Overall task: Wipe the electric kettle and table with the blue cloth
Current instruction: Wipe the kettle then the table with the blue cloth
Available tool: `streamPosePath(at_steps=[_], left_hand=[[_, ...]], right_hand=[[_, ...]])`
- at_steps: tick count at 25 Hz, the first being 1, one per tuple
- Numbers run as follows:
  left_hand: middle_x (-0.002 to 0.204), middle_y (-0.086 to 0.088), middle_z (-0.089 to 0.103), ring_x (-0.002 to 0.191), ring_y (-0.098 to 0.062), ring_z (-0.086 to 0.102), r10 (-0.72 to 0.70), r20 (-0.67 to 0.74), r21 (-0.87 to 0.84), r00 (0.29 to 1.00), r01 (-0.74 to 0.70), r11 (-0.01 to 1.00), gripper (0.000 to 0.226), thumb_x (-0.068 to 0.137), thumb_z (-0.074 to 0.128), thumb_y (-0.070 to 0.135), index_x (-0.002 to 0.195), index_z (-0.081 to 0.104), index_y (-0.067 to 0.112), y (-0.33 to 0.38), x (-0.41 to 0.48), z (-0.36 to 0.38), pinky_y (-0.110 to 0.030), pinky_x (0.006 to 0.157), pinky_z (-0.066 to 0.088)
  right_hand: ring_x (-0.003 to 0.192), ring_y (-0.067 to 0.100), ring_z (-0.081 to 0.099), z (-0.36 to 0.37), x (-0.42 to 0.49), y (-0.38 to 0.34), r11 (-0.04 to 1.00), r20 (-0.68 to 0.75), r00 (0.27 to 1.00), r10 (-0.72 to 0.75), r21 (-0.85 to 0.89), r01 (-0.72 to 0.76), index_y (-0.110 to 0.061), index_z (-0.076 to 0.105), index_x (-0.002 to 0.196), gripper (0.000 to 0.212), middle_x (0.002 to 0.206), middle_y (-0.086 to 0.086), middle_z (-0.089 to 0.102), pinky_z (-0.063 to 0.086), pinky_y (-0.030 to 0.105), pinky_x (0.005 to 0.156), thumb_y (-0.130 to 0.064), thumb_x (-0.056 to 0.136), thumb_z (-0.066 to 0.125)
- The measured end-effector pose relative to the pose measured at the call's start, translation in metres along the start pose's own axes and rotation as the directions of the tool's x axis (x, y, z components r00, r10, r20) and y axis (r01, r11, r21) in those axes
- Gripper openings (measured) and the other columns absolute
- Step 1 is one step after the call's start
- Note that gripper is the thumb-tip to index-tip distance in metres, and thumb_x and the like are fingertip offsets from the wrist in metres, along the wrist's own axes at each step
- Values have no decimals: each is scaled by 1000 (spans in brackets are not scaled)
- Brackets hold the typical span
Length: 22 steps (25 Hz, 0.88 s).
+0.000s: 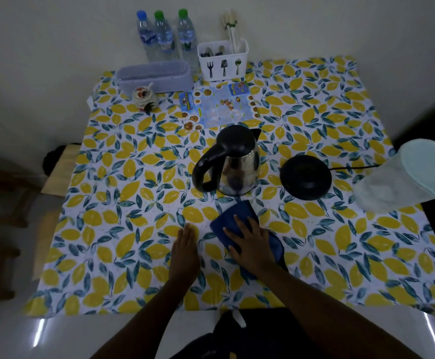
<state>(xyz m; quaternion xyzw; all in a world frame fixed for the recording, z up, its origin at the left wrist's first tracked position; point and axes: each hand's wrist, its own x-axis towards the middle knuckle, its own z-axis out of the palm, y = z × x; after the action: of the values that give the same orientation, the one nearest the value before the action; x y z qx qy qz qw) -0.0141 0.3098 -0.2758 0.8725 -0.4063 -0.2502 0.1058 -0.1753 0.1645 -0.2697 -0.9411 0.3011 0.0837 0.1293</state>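
A steel electric kettle [233, 164] with a black lid and handle stands upright mid-table, off its round black base [305, 177], which lies to its right. The table [123, 203] wears a cloth printed with yellow lemons. Just in front of the kettle lies the blue cloth [234, 213]. My right hand [250, 240] presses flat on the cloth, fingers spread and pointing towards the kettle. My left hand [185, 248] rests flat on the bare tablecloth beside it, fingers together, holding nothing.
Along the back edge stand three water bottles [164, 35], a white cutlery holder [223, 59], a lilac box [155, 76], a small jar [144, 98] and a printed menu [219, 106]. A clear lidded container [413, 174] sits at the right edge. Wooden furniture [56, 172] stands left.
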Motion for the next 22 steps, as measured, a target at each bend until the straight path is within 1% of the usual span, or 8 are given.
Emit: streamPosePath(at_steps=[3,5,7,10,12,14,18,22], left_hand=[[163,-13,0,150,-29,-3,42,-7,2,999,-42,999,55,102,32,12,151,7,7,-3,-3,-1,-40,123,10],[163,-11,-3,150,-28,-5,45,-2,-2,999,-45,999,56,103,33,11,152,5,8,-4,-4,0,-40,123,10],[163,-10,-7,150,-27,-9,39,10,13,999,-39,999,60,102,33,9,152,1,10,-5,-4,0,-41,123,9],[162,-10,-11,149,-29,-11,24,45,42,999,-25,999,63,101,34,10,152,-4,10,-2,-5,0,-43,123,9],[162,-12,-13,149,-31,-11,15,75,66,997,-20,998,64,101,34,14,152,-6,10,0,-4,-1,-45,122,9],[162,-12,-14,149,-32,-11,10,101,86,995,-19,996,62,103,32,18,151,-6,10,1,-4,-3,-46,122,9],[162,-13,-14,149,-32,-10,24,122,107,992,-37,994,59,104,27,23,151,-6,10,-1,-3,-5,-46,122,10],[162,-12,-15,149,-31,-11,44,116,133,992,-59,989,59,104,27,25,151,-7,10,-4,-5,-5,-45,123,11]], right_hand=[[132,36,42,11,-30,15,997,13,997,-75,-7,75,-41,43,135,51,152,-1,38,51,55,85,-46,85,55],[133,35,40,9,-40,41,999,-6,999,-35,-14,35,-41,42,136,50,153,-2,36,49,55,86,-41,87,55],[134,35,35,-3,-38,69,994,-36,993,111,-14,-112,-37,41,138,49,155,-1,33,47,56,87,-38,90,52],[139,36,22,-20,-15,90,926,-55,926,373,81,-368,-31,37,143,48,159,2,22,40,61,95,-36,96,46],[141,38,16,-24,5,75,889,-47,892,450,120,-442,-32,32,145,48,161,1,15,34,62,99,-36,98,40],[140,40,15,-23,18,43,913,-56,916,397,129,-388,-34,29,146,48,161,0,14,33,63,99,-35,98,39],[138,37,25,-2,-4,-15,986,-14,990,140,91,-138,-34,36,142,45,159,-1,22,38,59,94,-34,97,39],[130,35,42,15,-60,-5,1000,-5,1000,-17,19,17,-33,42,137,47,153,-2,37,49,54,84,-33,92,51]])
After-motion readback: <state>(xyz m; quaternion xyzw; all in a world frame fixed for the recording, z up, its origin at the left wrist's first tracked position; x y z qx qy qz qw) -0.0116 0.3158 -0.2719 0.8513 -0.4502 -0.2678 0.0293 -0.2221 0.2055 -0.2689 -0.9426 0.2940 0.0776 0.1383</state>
